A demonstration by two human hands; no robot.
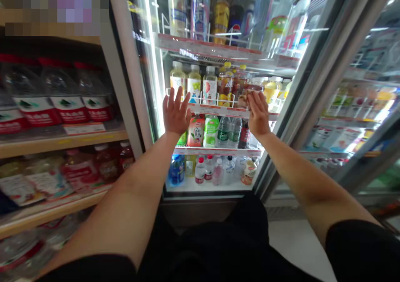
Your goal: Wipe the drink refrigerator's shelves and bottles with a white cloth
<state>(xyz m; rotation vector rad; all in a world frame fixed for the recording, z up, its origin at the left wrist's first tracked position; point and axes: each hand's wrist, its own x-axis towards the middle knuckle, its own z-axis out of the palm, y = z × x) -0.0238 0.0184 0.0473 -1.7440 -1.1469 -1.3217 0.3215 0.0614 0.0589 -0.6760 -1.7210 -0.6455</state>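
My left hand (176, 114) is raised before the middle shelf of a lit drinks fridge, fingers spread and nothing in them. Just behind its fingertips stand white-capped juice bottles (194, 84). On the right side of the same shelf, my right hand (258, 114) has its fingers bent together at the front rail. Close to those fingertips are a reddish-brown drink bottle (254, 81) and yellow drink bottles (272, 91). Whatever the right fingers close on is hidden and blurred. Below the hands, a green-labelled bottle (211, 132) and a pink-labelled bottle (196, 132) share a lower shelf.
Cans and bottles fill the top shelf (212, 44). Small bottles (200, 171) stand on the fridge floor. A metal door frame (300, 81) rises at the right, with more chilled drinks beyond. Wooden shelving (62, 142) at the left carries red-labelled water bottles (67, 107).
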